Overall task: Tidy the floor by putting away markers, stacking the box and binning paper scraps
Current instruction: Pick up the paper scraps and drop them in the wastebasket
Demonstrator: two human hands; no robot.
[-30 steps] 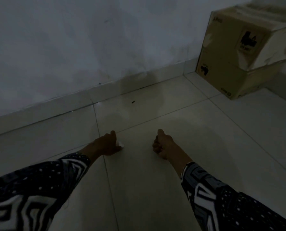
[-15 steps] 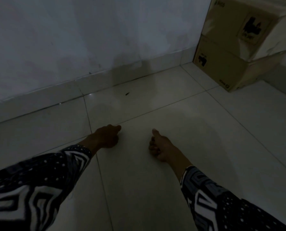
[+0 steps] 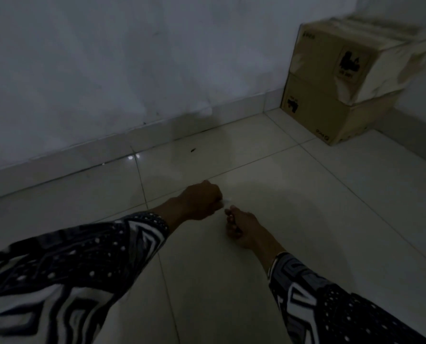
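In the dim head view, my left hand (image 3: 202,199) is a fist just above the tiled floor (image 3: 306,207). A small pale paper scrap (image 3: 225,201) pokes out at its fingertips, pinched there. My right hand (image 3: 241,228) lies close beside it on the right, fingers curled and thumb pointing at the scrap; nothing shows inside its curl. Two cardboard boxes stand stacked in the far right corner, the upper box (image 3: 356,60) on the lower box (image 3: 316,117). No markers are in sight.
A pale wall with a tiled skirting (image 3: 82,155) runs across the back. A tiny dark speck (image 3: 193,150) lies on the floor near the skirting. A second wall closes the right side behind the boxes.
My left hand has lifted the white scrap off the floor and moved right, towards my right hand. The gap between the two hands has nearly closed.
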